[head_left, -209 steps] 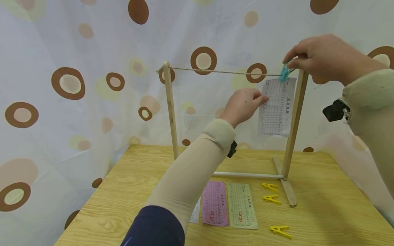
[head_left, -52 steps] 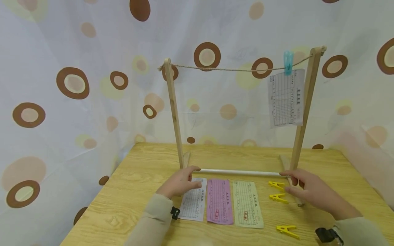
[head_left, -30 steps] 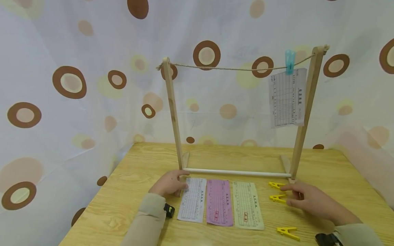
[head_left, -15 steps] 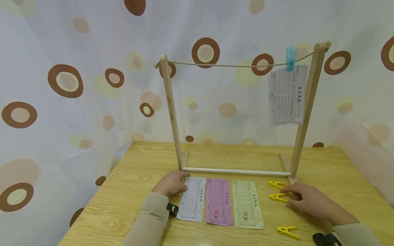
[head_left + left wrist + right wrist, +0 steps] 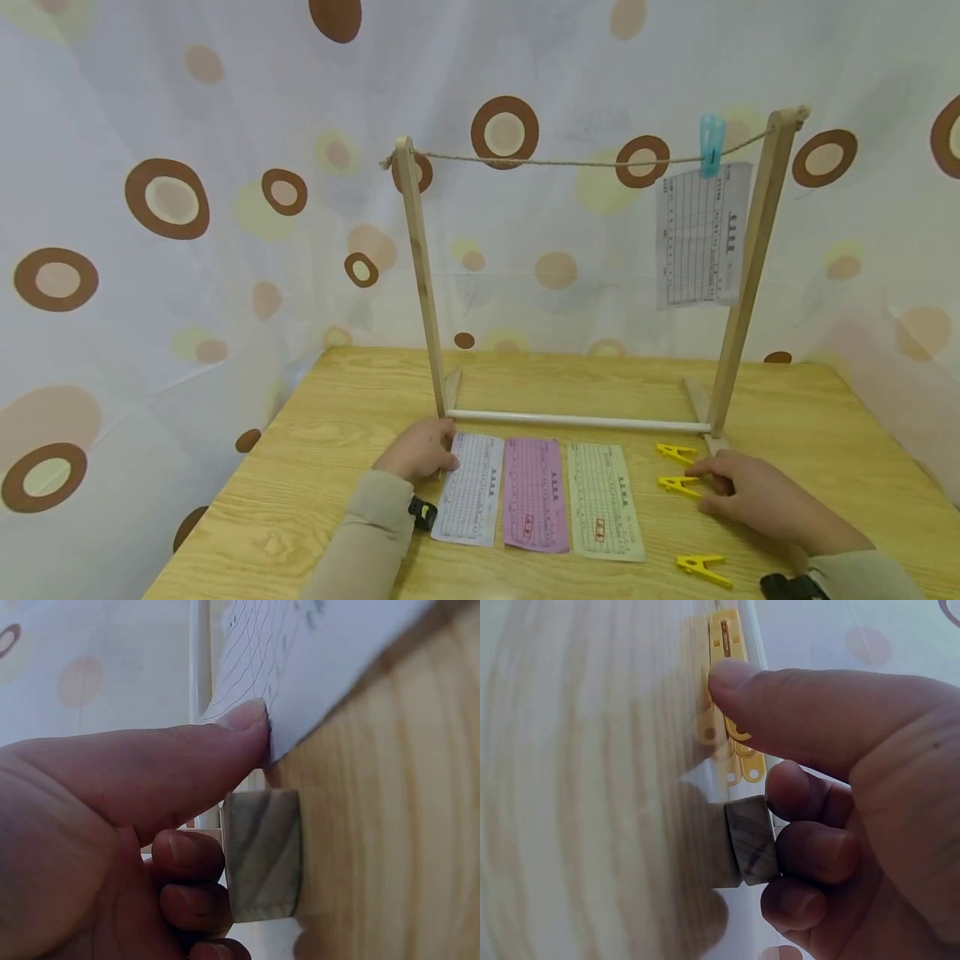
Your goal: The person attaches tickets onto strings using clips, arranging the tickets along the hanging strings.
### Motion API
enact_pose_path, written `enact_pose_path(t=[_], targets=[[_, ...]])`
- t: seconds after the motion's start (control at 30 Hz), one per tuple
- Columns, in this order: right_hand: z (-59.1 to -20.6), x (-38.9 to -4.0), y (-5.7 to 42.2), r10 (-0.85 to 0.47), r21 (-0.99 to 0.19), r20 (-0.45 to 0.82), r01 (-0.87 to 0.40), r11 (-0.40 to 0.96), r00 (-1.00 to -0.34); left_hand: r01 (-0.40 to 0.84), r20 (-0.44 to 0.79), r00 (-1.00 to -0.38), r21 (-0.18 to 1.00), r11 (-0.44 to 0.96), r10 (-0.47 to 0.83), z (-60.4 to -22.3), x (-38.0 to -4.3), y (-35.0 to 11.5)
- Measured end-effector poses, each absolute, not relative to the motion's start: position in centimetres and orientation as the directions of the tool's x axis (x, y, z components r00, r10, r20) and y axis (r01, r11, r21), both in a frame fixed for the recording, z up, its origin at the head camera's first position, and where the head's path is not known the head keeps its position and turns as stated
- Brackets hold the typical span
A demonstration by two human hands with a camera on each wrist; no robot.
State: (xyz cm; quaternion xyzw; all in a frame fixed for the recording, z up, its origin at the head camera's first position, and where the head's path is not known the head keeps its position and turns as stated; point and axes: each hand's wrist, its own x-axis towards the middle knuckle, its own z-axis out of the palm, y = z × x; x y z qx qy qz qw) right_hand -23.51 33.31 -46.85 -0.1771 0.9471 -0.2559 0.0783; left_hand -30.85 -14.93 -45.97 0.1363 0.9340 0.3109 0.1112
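A wooden stand point(image 5: 422, 275) with a string between its posts stands on the table. My left hand point(image 5: 416, 450) grips its left foot point(image 5: 264, 859), fingertips curled against the wood. The left thumb touches the edge of a white printed slip point(image 5: 471, 492). On the front end of the right foot point(image 5: 751, 844) lie the curled fingers of my right hand point(image 5: 772, 500). That thumb lies close to a yellow clothespin point(image 5: 725, 634) in the right wrist view; contact is unclear. A blue clothespin point(image 5: 712, 146) clips another white slip point(image 5: 701, 242) to the string.
A pink slip point(image 5: 536, 493) and a pale green slip point(image 5: 604, 500) lie flat beside the white one. Yellow clothespins lie right of them, the nearest one point(image 5: 703, 569) by the table's front. A spotted cloth point(image 5: 555, 225) hangs behind the table point(image 5: 300, 500).
Seven seconds ago my hands were up at the hung slip and blue clothespin. Both have since come down to the stand's feet. The stand's right side has shifted slightly towards me.
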Motion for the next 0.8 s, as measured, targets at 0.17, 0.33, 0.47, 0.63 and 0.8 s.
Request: enact_pose_path(t=[0.17,0.33,0.47,0.63,0.8], targets=[[-47.0,-23.4,33.5,-0.404,-0.524,-0.05,-0.32,0.789,-0.914,0.174,-0.138,-0.938,0.607,0.775,0.318,-46.1,-30.7,-14.9],[-47.2,-23.4,33.4,-0.381,-0.553,-0.066,-0.283,0.783,-0.922,0.209,-0.106,-0.94,0.57,0.795,0.324,-46.3,-30.6,-14.9],[-47.2,-23.4,33.3,-0.352,-0.553,-0.074,-0.255,0.793,-0.933,0.218,-0.096,-0.939,0.573,0.79,0.33,-46.0,-30.4,-14.9],[-47.0,-23.3,33.1,-0.337,-0.533,-0.046,-0.262,0.805,-0.94,0.212,-0.082,-0.945,0.58,0.786,0.316,-45.3,-30.3,-15.0],[-46.6,-23.2,33.0,-0.338,-0.562,-0.036,-0.261,0.785,-0.941,0.241,-0.06,-0.946,0.529,0.814,0.319,-45.0,-30.5,-15.1]])
